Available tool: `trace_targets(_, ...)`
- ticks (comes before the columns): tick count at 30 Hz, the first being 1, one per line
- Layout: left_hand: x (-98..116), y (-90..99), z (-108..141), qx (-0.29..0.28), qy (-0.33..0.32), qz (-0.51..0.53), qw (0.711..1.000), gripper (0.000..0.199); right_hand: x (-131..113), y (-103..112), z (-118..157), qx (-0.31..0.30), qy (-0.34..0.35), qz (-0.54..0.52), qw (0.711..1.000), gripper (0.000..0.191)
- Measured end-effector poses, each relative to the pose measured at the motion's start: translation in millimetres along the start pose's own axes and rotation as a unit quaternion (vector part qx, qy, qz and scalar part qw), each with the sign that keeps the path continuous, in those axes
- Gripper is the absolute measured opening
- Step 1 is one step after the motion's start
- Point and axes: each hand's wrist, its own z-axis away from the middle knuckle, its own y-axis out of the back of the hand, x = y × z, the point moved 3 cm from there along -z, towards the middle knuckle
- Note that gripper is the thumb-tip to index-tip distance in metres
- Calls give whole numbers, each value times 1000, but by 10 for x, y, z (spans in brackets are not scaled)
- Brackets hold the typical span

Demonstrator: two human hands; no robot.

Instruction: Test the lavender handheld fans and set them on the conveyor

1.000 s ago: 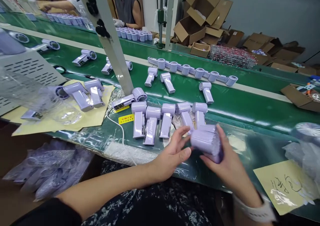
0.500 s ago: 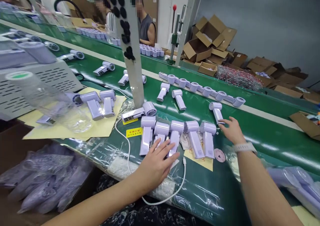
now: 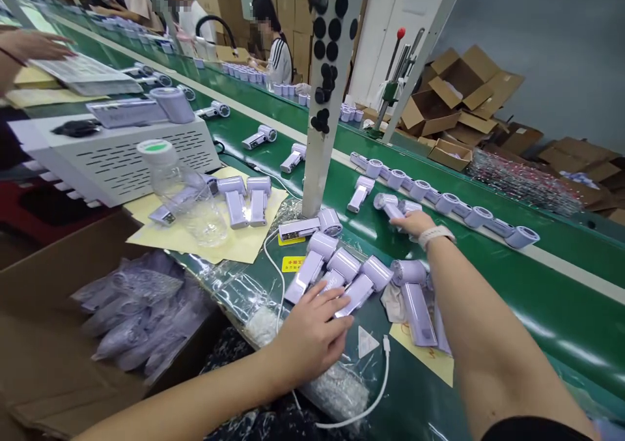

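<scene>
My left hand (image 3: 317, 333) lies with its fingers stretched over the handles of three lavender handheld fans (image 3: 336, 271), which slant side by side on the green table. At the belt's near side, my right hand (image 3: 414, 223) has its fingers closed at a handheld fan (image 3: 409, 208), partly hidden by the hand. Another handheld fan (image 3: 387, 201) lies against its fingertips. Below my right forearm, a handheld fan (image 3: 415, 304) rests on a yellow paper, with one more half covered by the arm. A white cable (image 3: 387, 363) curves around my left hand.
A metal post (image 3: 319, 167) rises between table and belt. Fans lie along the green conveyor belt (image 3: 488, 278). Left are a clear plastic bottle (image 3: 188, 197), a vented white box (image 3: 141, 157) and a carton (image 3: 43, 298) of bagged items. People sit across the belt; another person's hand (image 3: 41, 45) shows far left.
My right hand has moved left along the belt, bringing a fan beside another. The three fans under my left hand now slant, apart from those at right. The view has shifted left.
</scene>
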Motion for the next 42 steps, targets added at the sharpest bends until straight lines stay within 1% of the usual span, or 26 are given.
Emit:
trace_targets(2, -101, 91, -21, -33, 33, 56, 997, 23, -134, 214, 198, -23, -37, 29, 999, 30)
trace_targets(3, -136, 124, -49, -60, 71, 104, 990, 25, -230, 312, 345, -32, -46, 38, 998, 30)
trace_targets(4, -148, 143, -90, -84, 116, 173, 975, 27, -347, 385, 522, -37, -48, 43, 997, 31)
trace_targets(5, -130, 151, -145, -95, 155, 263, 948, 32, -482, 426, 727, -37, -40, 45, 998, 34)
trace_targets(6, -83, 150, -214, -84, 183, 368, 908, 44, -627, 430, 952, -32, -27, 45, 998, 36)
trace_targets(7, -14, 142, -292, -51, 197, 477, 855, 60, -774, 404, 1186, -23, -6, 45, 999, 39)
trace_targets(8, 64, 125, -368, -5, 201, 575, 793, 74, -921, 358, 1418, -6, 32, 49, 998, 44)
trace_targets(9, 140, 96, -430, 41, 206, 651, 730, 79, -1043, 302, 1637, 8, 59, 58, 997, 47)
trace_targets(10, 208, 57, -472, 77, 220, 700, 675, 77, -1130, 244, 1831, 9, 75, 66, 995, 51)
trace_targets(11, 263, 10, -490, 97, 247, 725, 636, 70, -1181, 196, 1992, -4, 84, 69, 994, 56)
trace_targets(12, 304, -34, -485, 104, 279, 735, 610, 61, -1192, 162, 2117, -31, 87, 64, 994, 60)
trace_targets(14, 343, -87, -427, 96, 331, 736, 582, 53, -1111, 144, 2269, -93, 70, 23, 993, 59)
trace_targets(15, 345, -94, -390, 85, 346, 737, 574, 53, -1024, 149, 2300, -107, 38, 0, 994, 52)
trace_targets(17, 328, -80, -328, 65, 362, 742, 560, 57, -808, 126, 2316, -94, -60, -12, 994, 42)
trace_targets(19, 296, -38, -307, 61, 362, 739, 565, 58, -634, 13, 2323, -65, -146, 15, 987, 28)
trace_targets(20, 276, -9, -311, 72, 358, 732, 575, 58, -590, -75, 2334, -62, -161, 28, 985, 18)
trace_targets(21, 254, 23, -321, 88, 353, 723, 587, 58, -575, -170, 2354, -69, -159, 30, 984, 10)
trace_targets(23, 218, 84, -343, 108, 345, 709, 605, 57, -602, -321, 2428, -97, -136, -6, 986, 6)
trace_targets(25, 190, 132, -353, 112, 341, 708, 609, 57, -671, -382, 2542, -142, -113, -71, 981, 3)
trace_targets(27, 175, 164, -356, 105, 335, 715, 604, 58, -759, -372, 2662, -185, -95, -143, 968, 11)
trace_targets(29, 174, 184, -366, 106, 323, 724, 600, 63, -854, -341, 2749, -204, -96, -235, 945, 20)
trace_targets(32, 203, 187, -416, 105, 297, 734, 601, 70, -1012, -336, 2787, -187, -100, -359, 909, 23)
trace_targets(36, 265, 170, -481, 96, 275, 750, 593, 70, -1204, -419, 2801, -143, -53, -397, 905, 34)
trace_targets(38, 274, 164, -478, 115, 266, 742, 604, 71, -1239, -502, 2850, -123, -78, -437, 888, 37)
trace_targets(41, 264, 139, -437, 144, 264, 729, 615, 70, -1246, -616, 2933, -101, -140, -512, 842, 39)
trace_targets(42, 260, 131, -424, 146, 266, 729, 613, 70, -1251, -628, 2943, -99, -138, -515, 840, 39)
